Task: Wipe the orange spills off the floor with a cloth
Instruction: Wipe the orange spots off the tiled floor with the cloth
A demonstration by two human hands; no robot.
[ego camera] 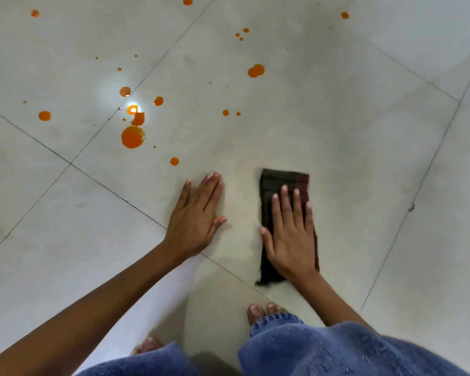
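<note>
A dark folded cloth [282,183] lies flat on the pale tiled floor [364,131]. My right hand [291,234] presses on it, palm down with fingers spread, covering its lower half. My left hand [196,215] rests flat on the bare tile to the left of the cloth, holding nothing. Orange spills lie farther ahead and to the left: a large round puddle [132,137], a double blob [256,70], and several smaller drops such as one [174,161] close to my left fingertips. The cloth touches none of them.
My bare toes [256,312] and blue jean legs [323,348] are at the bottom edge, just behind the cloth. Dark grout lines cross the floor diagonally. A bright light reflection [132,107] glares on the spill cluster. A small dark mark [411,206] sits on a right grout line.
</note>
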